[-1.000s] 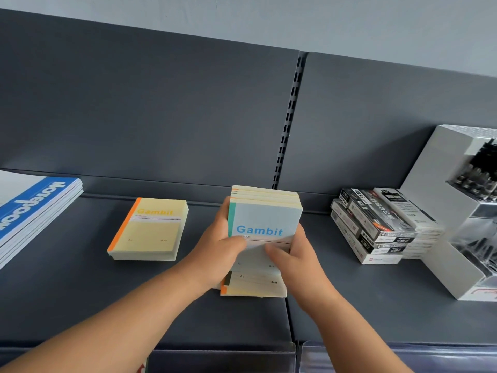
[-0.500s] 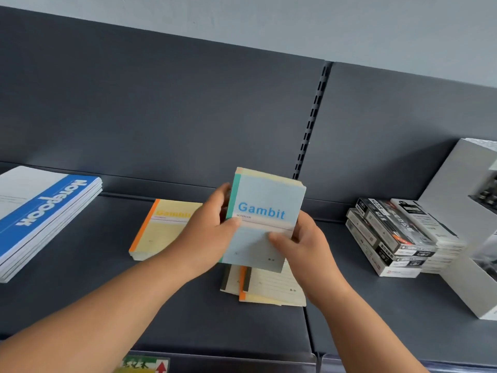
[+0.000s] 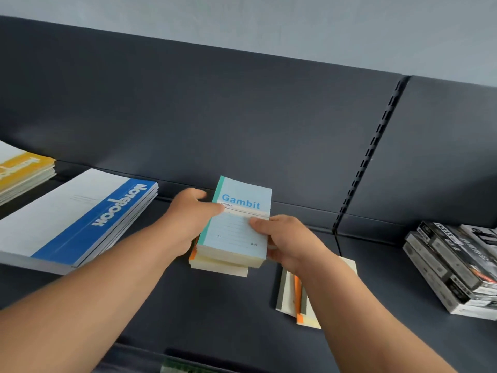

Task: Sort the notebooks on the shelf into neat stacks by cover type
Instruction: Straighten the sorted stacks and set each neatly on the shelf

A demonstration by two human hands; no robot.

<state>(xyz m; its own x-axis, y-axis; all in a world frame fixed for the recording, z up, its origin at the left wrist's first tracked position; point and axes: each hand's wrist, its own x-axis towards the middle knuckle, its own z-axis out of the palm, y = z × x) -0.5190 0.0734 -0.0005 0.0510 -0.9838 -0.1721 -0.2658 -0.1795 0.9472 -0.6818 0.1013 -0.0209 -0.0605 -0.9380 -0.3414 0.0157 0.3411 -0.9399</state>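
"Gambit" in blue letters across the top of the pale blue notebook [image 3: 236,230], tiny print beneath too small to read. "Notebook" in white, turned sideways, on the blue band of the large white notebook [image 3: 67,219] at left. Lettering on the yellow notebook [image 3: 25,170] and the boxes [image 3: 451,265] unreadable.

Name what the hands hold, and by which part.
Both hands hold the blue Gambit notebook stack: the left hand grips its teal spine side, the right hand its opposite long side.

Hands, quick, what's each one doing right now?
Left hand: holding the blue-topped Gambit stack by its left edge.
Right hand: holding the same stack by its right edge.
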